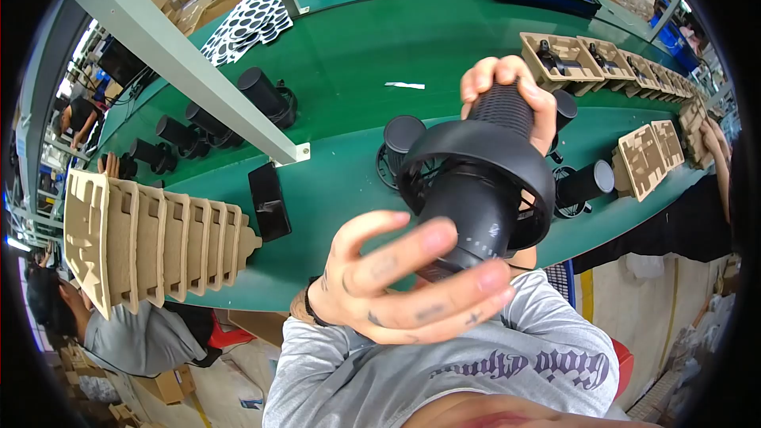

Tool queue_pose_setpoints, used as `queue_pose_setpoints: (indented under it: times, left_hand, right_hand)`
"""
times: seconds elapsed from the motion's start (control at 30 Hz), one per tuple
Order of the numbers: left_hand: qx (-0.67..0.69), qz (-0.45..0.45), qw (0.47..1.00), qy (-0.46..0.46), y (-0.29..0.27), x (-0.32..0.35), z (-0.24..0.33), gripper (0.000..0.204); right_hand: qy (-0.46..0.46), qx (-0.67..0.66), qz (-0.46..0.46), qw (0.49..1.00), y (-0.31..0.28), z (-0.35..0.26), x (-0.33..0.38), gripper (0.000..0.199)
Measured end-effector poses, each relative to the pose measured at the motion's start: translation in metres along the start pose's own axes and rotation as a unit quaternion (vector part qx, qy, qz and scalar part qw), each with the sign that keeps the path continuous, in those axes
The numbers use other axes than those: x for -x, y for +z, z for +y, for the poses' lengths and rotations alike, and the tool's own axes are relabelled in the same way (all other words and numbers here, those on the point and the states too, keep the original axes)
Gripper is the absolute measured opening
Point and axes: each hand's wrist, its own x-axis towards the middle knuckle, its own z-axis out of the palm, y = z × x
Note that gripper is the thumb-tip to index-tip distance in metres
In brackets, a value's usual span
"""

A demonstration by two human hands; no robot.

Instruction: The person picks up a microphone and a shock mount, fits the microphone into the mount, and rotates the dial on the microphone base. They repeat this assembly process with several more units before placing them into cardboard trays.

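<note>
A black cylindrical device [468, 210] with a ribbed end and a wide ring collar is held tilted in front of me. My right hand [542, 107] wraps around its ribbed far end. My left hand [396, 289] has its fingers stretched and spread beside the near end, with a slight blur; whether they touch it I cannot tell. On the green table behind stands a similar black device [404, 136]. Another one with a grey end [585, 188] lies to the right.
Stacked brown pulp trays [178, 242] stand at left, next to a flat black object [269, 202]. A metal post [190, 59] crosses the left side. More black devices [261, 93] line the back left. Pulp trays [559, 55] run along the right. Co-workers sit at both sides.
</note>
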Motion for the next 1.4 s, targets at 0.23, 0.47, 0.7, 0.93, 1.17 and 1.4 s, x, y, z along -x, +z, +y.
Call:
queue_pose_setpoints:
  times: [0.23,0.47,0.7,0.93,1.17,1.4]
  left_hand:
    - [0.074,-0.048,0.996,0.003,-0.007,0.002,0.005,0.039]
    - [0.069,-0.103,0.991,0.049,-0.019,0.009,0.007,0.020]
    - [0.028,-0.123,0.987,0.100,-0.019,0.012,0.002,0.008]
    - [0.015,-0.122,0.988,0.089,-0.025,0.016,0.003,0.008]
    - [0.097,-0.097,0.990,-0.020,-0.081,0.010,-0.036,0.014]
    - [-0.011,-0.189,0.938,-0.289,-0.090,0.008,-0.052,0.020]
  right_hand:
    - [-0.156,-0.068,-0.059,0.984,0.002,0.003,-0.001,0.029]
    - [-0.045,-0.020,-0.063,0.997,0.004,0.009,0.000,0.031]
    - [-0.021,-0.028,-0.081,0.996,0.004,0.012,0.000,0.033]
    - [0.041,-0.002,-0.114,0.993,0.007,0.014,-0.002,0.031]
    - [-0.067,0.299,-0.029,0.951,0.037,0.001,0.021,0.015]
    - [-0.056,0.548,-0.391,0.737,0.074,0.057,0.045,0.020]
